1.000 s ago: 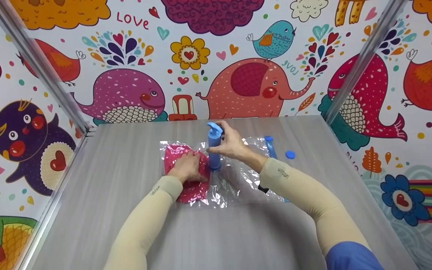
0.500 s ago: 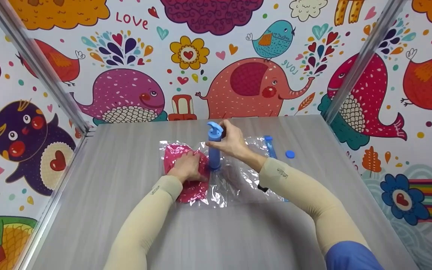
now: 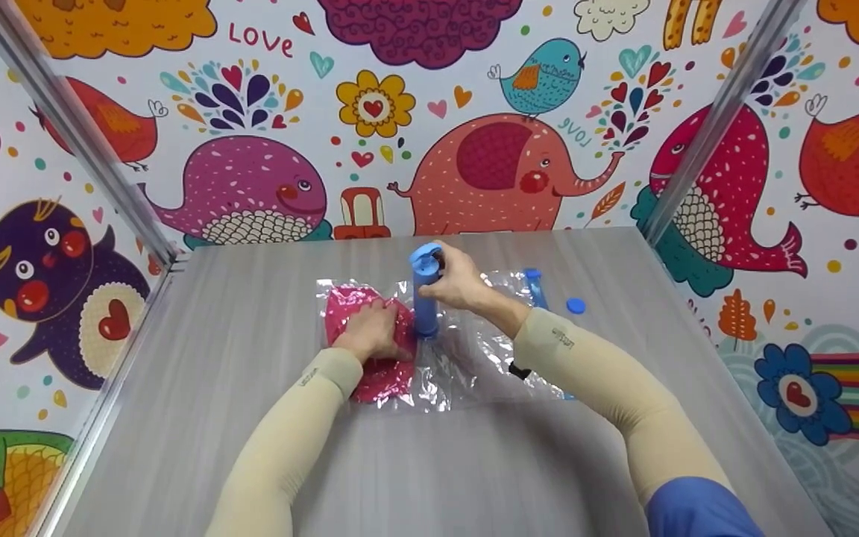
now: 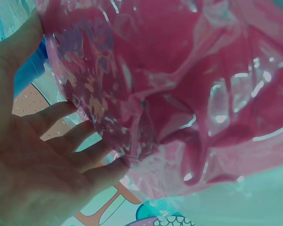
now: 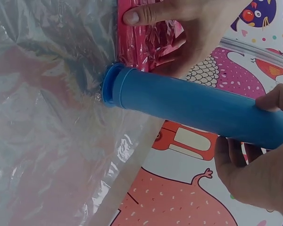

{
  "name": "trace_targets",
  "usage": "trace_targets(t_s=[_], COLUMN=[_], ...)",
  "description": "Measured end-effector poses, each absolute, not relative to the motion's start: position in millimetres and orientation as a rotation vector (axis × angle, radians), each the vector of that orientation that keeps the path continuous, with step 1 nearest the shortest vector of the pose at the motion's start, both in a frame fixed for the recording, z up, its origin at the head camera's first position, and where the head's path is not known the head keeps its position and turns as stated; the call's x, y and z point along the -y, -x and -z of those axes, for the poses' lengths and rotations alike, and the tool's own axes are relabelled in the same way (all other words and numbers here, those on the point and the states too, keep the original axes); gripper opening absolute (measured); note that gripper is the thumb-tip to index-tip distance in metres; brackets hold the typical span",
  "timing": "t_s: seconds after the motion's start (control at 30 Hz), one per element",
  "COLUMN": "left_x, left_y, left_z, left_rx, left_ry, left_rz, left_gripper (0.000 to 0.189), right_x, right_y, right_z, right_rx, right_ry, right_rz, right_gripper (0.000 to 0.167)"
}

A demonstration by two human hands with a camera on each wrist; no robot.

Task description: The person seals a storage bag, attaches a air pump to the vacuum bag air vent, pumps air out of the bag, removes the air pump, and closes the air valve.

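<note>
A clear plastic bag (image 3: 485,350) lies flat on the table with a bundle of pink fabric (image 3: 346,302) inside its left end. My left hand (image 3: 372,333) rests on the fabric through the plastic; in the left wrist view its fingers (image 4: 75,136) are spread against the film. Beside it, a blue hand pump (image 3: 426,317) stands upright on the bag. My right hand (image 3: 461,282) grips the upper barrel, just under the handle. The right wrist view shows the pump's flared foot (image 5: 112,84) against the bag, with thumb and fingers on opposite sides of the barrel.
A blue zip strip (image 3: 536,291) runs along the bag's right edge, partly hidden by the right arm. Past it lies a round blue cap (image 3: 576,306). Printed cartoon walls (image 3: 250,186) and metal posts (image 3: 687,156) border the grey table (image 3: 250,313).
The pump's handle has turned on top of the barrel. My right fingers and thumb have shifted their hold around the upper pump. The left hand has stayed in place.
</note>
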State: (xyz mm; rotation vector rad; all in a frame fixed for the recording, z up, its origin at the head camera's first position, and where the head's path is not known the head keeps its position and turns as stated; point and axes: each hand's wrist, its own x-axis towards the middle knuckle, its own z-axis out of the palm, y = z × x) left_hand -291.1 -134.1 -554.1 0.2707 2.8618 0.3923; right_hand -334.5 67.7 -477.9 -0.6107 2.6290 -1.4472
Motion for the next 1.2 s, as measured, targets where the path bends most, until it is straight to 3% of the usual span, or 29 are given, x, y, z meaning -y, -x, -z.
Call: trace_targets(t_s=[0.37,0.9,1.2], left_x=[134.4,134.7,133.6], left_y=[291.5,292.7,290.9], left_z=[555.3,554.4,553.6], left_rx=[-2.871,-2.865,-2.851], left_ry=[-0.278,-0.277,-0.266], left_rz=[-0.375,-0.398,-0.399], left_gripper=[0.101,0.103,0.102], right_x=[-64.1,-61.5,-59.7], right_y=[328.2,328.8,325.8], right_z=[482.1,477.7,476.0], right_rx=[-2.822,-2.881,-2.781], right_ry=[0.55,0.535,0.564], right_rz=[1.35,1.43,1.417], right_gripper=[0.091,0.059,0.072])
